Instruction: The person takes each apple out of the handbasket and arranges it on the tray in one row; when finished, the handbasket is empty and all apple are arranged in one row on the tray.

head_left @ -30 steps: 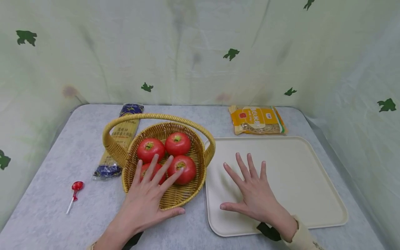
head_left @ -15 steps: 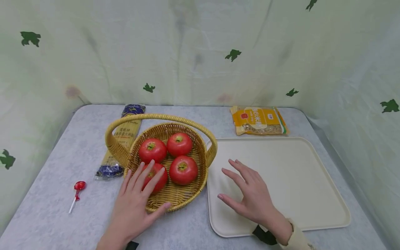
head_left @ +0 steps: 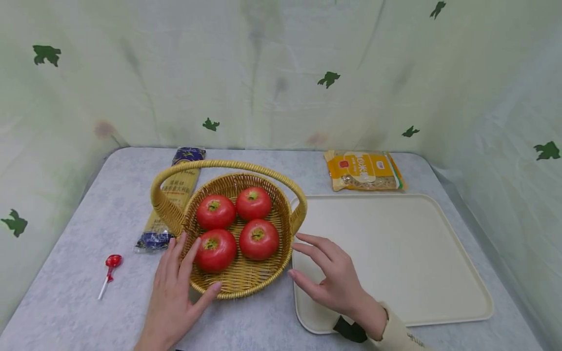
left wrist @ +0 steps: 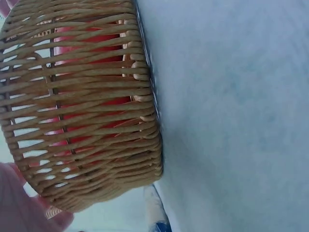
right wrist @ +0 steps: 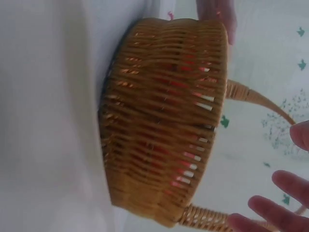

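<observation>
A wicker basket [head_left: 241, 293] with a tall arched handle [head_left: 237, 165] stands upright and holds several red apples [head_left: 259, 239]. At its near left rim lies my left hand [head_left: 169, 295], fingers extended over the edge and thumb by the front rim; contact is unclear. My right hand [head_left: 333, 278] hovers near the right rim with fingers spread and slightly bent, over the tray's left part. The right wrist view shows those fingers [right wrist: 285, 208] beside the handle, apart from the basket wall [right wrist: 154, 121]. In the left wrist view, apples show red through the weave [left wrist: 82, 96].
A cream rectangular tray [head_left: 395, 253] lies to the right. Behind it is an orange-and-clear food packet [head_left: 366, 170]. A spaghetti packet [head_left: 153, 229] lies behind the basket's left side, partly hidden. A red lollipop [head_left: 113, 261] is at the left. Pale curtains [head_left: 272, 73] surround the table.
Both hands have drawn in toward the basket: the left moved back and left to its rim, the right moved left toward its right side. Their wide-spread fingers have come closer together.
</observation>
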`<state>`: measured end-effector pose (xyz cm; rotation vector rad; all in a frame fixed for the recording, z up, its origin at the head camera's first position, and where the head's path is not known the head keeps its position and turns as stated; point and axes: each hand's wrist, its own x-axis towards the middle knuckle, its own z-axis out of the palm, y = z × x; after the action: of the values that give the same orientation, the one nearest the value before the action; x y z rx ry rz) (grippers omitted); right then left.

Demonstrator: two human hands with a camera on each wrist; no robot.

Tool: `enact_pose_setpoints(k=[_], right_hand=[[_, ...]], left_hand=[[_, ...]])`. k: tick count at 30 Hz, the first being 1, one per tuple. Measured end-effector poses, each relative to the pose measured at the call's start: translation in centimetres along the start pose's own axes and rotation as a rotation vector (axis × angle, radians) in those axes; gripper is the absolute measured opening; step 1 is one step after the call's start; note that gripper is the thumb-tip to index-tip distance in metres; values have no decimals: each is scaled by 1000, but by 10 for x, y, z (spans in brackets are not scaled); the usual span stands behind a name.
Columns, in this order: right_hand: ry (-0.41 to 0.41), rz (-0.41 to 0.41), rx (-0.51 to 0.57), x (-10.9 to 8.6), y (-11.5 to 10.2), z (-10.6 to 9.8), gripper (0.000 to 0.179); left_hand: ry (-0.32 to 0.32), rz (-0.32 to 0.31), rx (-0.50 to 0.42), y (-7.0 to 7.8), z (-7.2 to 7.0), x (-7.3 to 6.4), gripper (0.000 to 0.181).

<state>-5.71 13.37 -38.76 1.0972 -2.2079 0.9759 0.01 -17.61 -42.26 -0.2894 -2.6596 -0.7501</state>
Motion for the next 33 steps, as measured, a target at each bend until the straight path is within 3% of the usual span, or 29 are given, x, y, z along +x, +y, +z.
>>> enact_pose_setpoints(k=[7,13,21,26,33], right_hand=[[-24,-83,127,20,-6,15,46],[-101,-52,128,34,-5,27,51],[-276,80,94,47,-5,39,55],[-346,194,88,51,-6,46,51],[-397,275,72,54,-3,51,51]], left_hand=[[-70,-57,-104,-3,1,-3,93],[-87,-132,-281,-5,4,-2,95],[17,-154,-516,-7,14,-3,91],[85,-168,-601,-7,21,-3,84],[112,-240,-676,-6,24,-2,79]])
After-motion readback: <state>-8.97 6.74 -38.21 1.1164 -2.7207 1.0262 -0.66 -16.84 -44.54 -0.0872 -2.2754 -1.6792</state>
